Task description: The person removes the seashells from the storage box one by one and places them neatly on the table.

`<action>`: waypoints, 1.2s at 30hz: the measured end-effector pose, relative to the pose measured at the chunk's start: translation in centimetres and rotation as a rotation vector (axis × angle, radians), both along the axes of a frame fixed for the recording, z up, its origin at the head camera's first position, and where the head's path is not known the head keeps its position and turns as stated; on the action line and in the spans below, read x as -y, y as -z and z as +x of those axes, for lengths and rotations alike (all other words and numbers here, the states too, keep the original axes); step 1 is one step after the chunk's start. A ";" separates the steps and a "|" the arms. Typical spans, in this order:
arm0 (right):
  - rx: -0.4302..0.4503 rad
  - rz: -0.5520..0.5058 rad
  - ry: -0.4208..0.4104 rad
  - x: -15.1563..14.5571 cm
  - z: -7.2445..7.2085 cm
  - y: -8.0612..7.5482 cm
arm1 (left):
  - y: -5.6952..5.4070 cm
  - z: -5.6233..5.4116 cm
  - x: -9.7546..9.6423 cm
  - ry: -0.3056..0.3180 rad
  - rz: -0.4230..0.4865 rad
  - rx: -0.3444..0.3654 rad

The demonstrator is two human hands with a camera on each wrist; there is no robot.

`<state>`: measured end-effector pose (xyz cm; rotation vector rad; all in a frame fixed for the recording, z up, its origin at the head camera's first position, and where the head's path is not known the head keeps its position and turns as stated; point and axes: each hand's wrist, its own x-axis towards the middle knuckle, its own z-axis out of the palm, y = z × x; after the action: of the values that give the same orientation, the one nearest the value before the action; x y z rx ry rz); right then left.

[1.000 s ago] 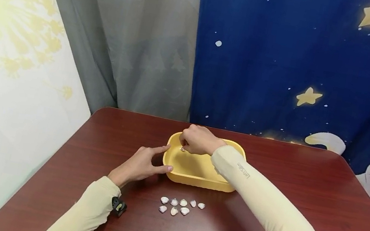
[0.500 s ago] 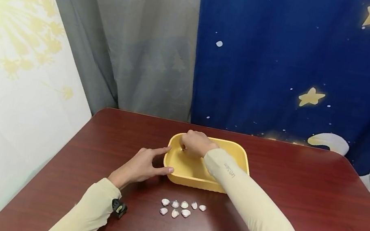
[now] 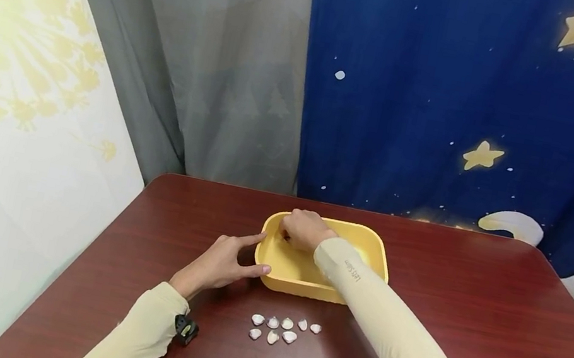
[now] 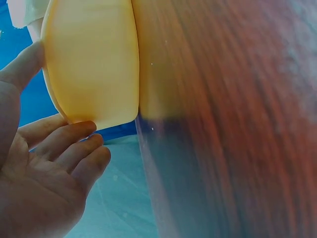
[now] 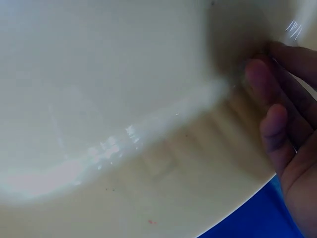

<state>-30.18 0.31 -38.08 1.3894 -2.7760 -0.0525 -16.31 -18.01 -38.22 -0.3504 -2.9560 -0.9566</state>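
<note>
A yellow plastic tub stands on the table, its left end by my left hand. That hand's thumb and index finger touch the rounded end, fingers spread and fairly straight; the left wrist view has its fingertips against the tub wall. My right hand reaches inside the tub near its far left corner, fingers bent down to the floor. Seen from the right wrist, thumb and fingers come together low in the tub; whether a seashell is between them is hidden. Several small pale seashells lie in two rows in front of the tub.
The dark red wooden table reaches back to a grey curtain and a blue star-patterned curtain. A white patterned panel borders the left side. A black wrist device sits on the left sleeve.
My right hand has lowered slightly into the tub, and the small shell seen by its fingertips a second ago is hidden. The left hand keeps its place at the tub's left end.
</note>
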 end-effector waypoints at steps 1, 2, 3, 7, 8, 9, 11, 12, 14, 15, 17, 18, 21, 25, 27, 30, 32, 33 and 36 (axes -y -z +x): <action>0.002 0.001 0.000 0.0 0.1 0.1 | 0.1 0.0 0.0 0.000 0.001 0.006; 0.005 0.002 0.000 0.0 0.2 0.1 | 0.2 0.1 -0.1 -0.002 0.003 0.012; 0.007 0.003 0.000 -0.1 0.3 0.2 | 0.3 0.1 -0.1 -0.002 0.003 0.012; 0.007 0.034 0.006 -0.3 0.6 0.2 | 0.6 0.1 -0.2 0.002 0.006 0.012; 0.004 0.044 0.010 -0.4 0.7 0.1 | 0.7 0.0 -0.2 0.003 0.007 0.010; 0.003 0.052 0.011 -0.5 0.8 0.1 | 0.7 0.0 -0.3 0.003 0.006 0.006; 0.003 0.067 0.017 -0.6 0.9 -0.1 | 0.7 0.0 -0.3 0.002 0.005 0.003; 0.004 0.069 0.020 -0.7 1.0 -0.3 | 0.7 0.0 -0.2 0.000 0.005 0.001; 0.013 0.072 0.026 -0.8 1.1 -0.6 | 0.7 0.0 -0.2 -0.003 0.000 -0.004; 0.024 0.071 0.030 -0.8 1.2 -0.7 | 0.7 0.0 -0.1 -0.006 -0.001 -0.004; 0.050 0.063 0.029 -0.9 1.2 -1.1 | 0.7 0.0 0.0 -0.009 0.003 0.000; 0.070 0.052 0.024 -0.9 1.2 -1.3 | 0.7 0.1 0.0 -0.011 0.008 0.002; 0.109 0.012 -0.003 -1.1 1.2 -1.9 | 0.6 0.1 0.2 -0.014 0.025 0.014; 0.129 -0.014 -0.012 -1.5 1.5 -2.9 | 0.4 0.0 0.2 -0.012 0.030 0.018; 0.130 -0.014 -0.004 -1.9 1.8 -3.3 | 0.2 -0.1 0.1 -0.011 0.027 0.025; 0.127 -0.030 -0.005 -2.6 2.1 -3.7 | 0.2 -0.1 0.1 -0.013 0.031 0.039; 0.125 -0.046 -0.013 -3.1 2.4 -3.9 | 0.2 -0.2 0.1 -0.016 0.029 0.044; 0.127 -0.053 -0.017 -3.3 2.5 -4.1 | 0.2 -0.2 0.1 -0.016 0.027 0.046; 0.134 -0.064 -0.021 -3.8 2.7 -4.4 | 0.2 -0.2 0.2 -0.019 0.020 0.047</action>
<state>-27.46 4.07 -33.64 1.4586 -2.8398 0.1343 -16.53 -18.21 -38.43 -0.3033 -2.9838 -1.0062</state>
